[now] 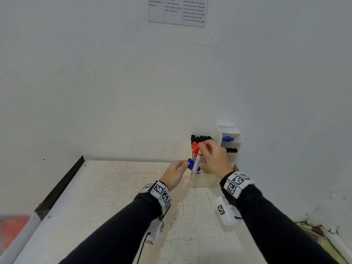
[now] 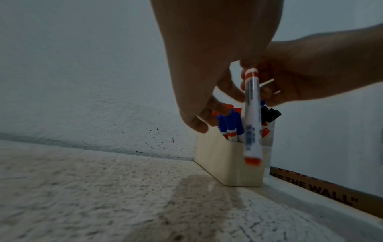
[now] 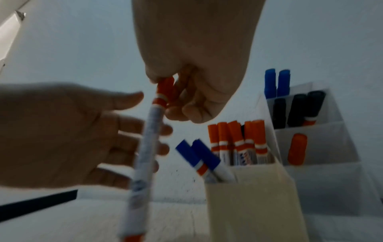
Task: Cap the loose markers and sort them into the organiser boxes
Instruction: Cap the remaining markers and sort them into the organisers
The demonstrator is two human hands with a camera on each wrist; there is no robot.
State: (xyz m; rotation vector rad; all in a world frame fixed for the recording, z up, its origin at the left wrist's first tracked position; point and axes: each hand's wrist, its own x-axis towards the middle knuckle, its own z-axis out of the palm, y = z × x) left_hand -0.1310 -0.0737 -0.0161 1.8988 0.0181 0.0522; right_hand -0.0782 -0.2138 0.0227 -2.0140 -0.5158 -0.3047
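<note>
My right hand [image 1: 210, 155] pinches a white marker with a red cap [image 1: 196, 165] by its cap end, and the marker hangs down in front of the beige organiser box [image 1: 204, 180]. In the right wrist view the marker [image 3: 145, 147] hangs from my fingers [image 3: 182, 98]. My left hand [image 1: 176, 173] is beside it with relaxed fingers and holds nothing. The beige box [image 3: 248, 196] holds blue-capped markers [image 3: 199, 155] and red-capped markers [image 3: 238, 140]. A white tiered organiser [image 3: 321, 147] behind holds blue, black and red ones.
The boxes stand against the white wall at the table's [image 1: 114, 197] back right corner. A black strip [image 1: 62, 185] runs along the table's left edge. A printed sheet [image 1: 177, 10] is on the wall. A brown printed cardboard strip [image 2: 331, 193] lies by the wall.
</note>
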